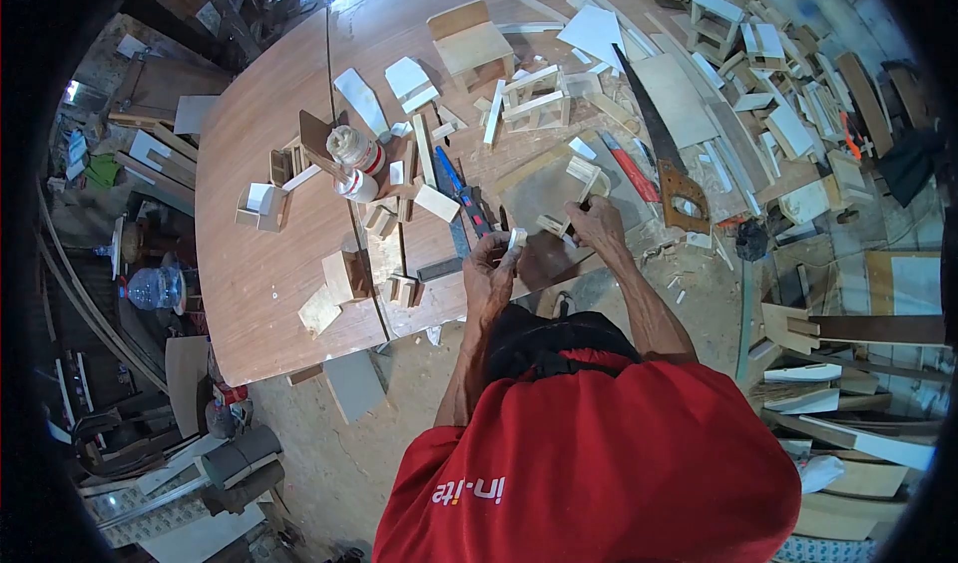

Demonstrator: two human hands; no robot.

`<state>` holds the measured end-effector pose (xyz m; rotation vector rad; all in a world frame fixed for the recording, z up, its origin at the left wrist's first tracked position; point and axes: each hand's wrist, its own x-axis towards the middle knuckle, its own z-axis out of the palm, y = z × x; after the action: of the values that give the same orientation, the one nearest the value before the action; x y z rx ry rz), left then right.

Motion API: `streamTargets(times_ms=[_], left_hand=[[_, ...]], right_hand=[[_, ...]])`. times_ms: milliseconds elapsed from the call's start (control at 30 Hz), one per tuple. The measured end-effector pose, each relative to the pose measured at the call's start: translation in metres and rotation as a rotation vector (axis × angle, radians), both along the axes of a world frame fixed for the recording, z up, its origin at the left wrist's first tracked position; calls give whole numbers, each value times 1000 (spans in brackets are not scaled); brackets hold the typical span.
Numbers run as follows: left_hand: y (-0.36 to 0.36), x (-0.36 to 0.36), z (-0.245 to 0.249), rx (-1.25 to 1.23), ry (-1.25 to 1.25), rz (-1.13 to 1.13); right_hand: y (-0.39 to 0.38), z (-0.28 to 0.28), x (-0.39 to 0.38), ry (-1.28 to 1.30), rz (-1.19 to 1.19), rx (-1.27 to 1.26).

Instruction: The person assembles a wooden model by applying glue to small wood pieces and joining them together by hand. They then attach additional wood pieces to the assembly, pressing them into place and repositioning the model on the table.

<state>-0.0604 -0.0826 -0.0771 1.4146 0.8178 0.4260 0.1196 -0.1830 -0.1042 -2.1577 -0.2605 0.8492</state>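
My left hand is closed on a small pale wooden block, pinched between thumb and fingers at the table's front edge. To its right, the bent fingers of my right hand are closed on a small wooden piece, partly hidden by the fingers. Just beyond that hand, a small wooden frame sits on a grey board. A blue-and-black tool lies beyond my left hand. Near my right hand are a red-and-silver tool and a handsaw with a wooden handle.
Two white-labelled containers stand among wooden offcuts on the brown table. Small wooden assemblies, including a chair-like piece, occupy its far side. Wood scraps pile along the right wall. A grey panel leans below the front edge.
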Motion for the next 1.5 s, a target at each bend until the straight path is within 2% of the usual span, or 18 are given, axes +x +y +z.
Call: streamTargets(times_ms=[67, 200, 367, 500, 567, 600, 667, 733, 900, 1000, 1067, 1167, 1333, 1433, 1500], left_hand=[[3, 0, -4, -3, 2, -7], [3, 2, 1, -2, 11, -21], [2, 7, -7, 16, -51, -58], [-4, 12, -9, 84, -46, -40], [-8, 13, -8, 58, -44, -36], [-10, 14, -7, 31, -45, -29], [-15, 16, -9, 49, -55, -45], [-18, 17, -16, 69, -65, -59], [-27, 22, -22, 387, -4, -73], [-32, 28, -15, 387, 7, -29], [-33, 32, -8, 418, 11, -32], [-36, 37, 0, 445, -6, -42], [-40, 40, -3, 466, -76, -79], [-43, 44, -2, 482, -122, -18], [-47, 46, 0, 512, -125, 111]], right_hand=[[-3, -28, 3, -147, 1, 5], [-7, 5, -4, -19, -60, -7], [-19, -8, -6, -2, -131, 278], [-25, -44, -5, 31, -206, 478], [-30, -39, -7, 209, -246, 584], [-31, -33, -9, 211, -248, 586], [-31, -21, -13, 435, -349, 695], [-31, -21, -15, 444, -366, 725], [-35, -27, -16, 484, -402, 787], [-37, -34, -15, 460, -399, 738], [-35, -31, -17, 485, -444, 840], [-39, -49, -12, 465, -374, 836], [-38, -24, -17, 507, -404, 910], [-39, -22, -15, 515, -408, 924], [-40, -18, -16, 535, -393, 934]])
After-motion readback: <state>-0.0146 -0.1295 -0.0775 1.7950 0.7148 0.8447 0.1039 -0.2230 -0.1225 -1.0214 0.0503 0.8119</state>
